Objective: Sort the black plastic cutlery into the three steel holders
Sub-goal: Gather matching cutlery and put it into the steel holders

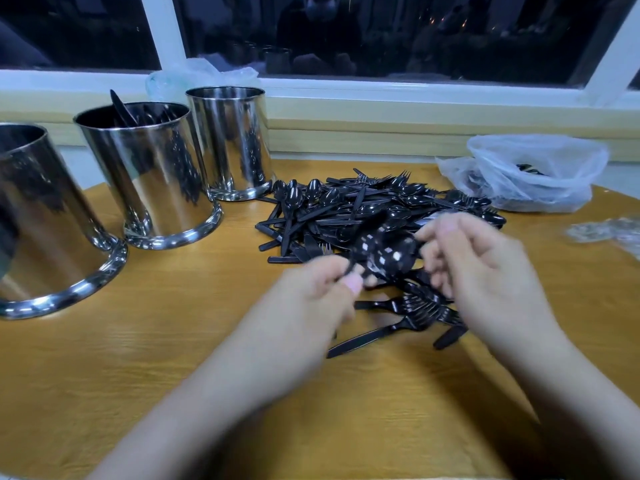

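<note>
1. Nearest the viewer, a few forks (420,308) and a knife (360,341) lie on the wooden table (138,358), apart from the main heap; by my reading they are set aside but not yet delivered.
2. Just above them the left hand (322,289) pinches the handles of a bunch of spoons (384,252), thumb and fingers curled tight on them. The right hand (481,258) has its fingers bent around the bowl end of the same bunch; motion blur hides exactly how firmly it holds.
3. Beyond the hands, a large pile of cutlery (363,209) lies loose on the table, so most of the sorting seems left to do.
4. To the left stand three steel holders. The near holder (45,230) shows nothing I can make out inside. The middle holder (149,174) has several pieces standing in it.
5. The far holder (230,143) looks empty from this angle, though its depth is hidden.
6. Far right, a plastic bag (526,171) holds more black pieces.
</note>
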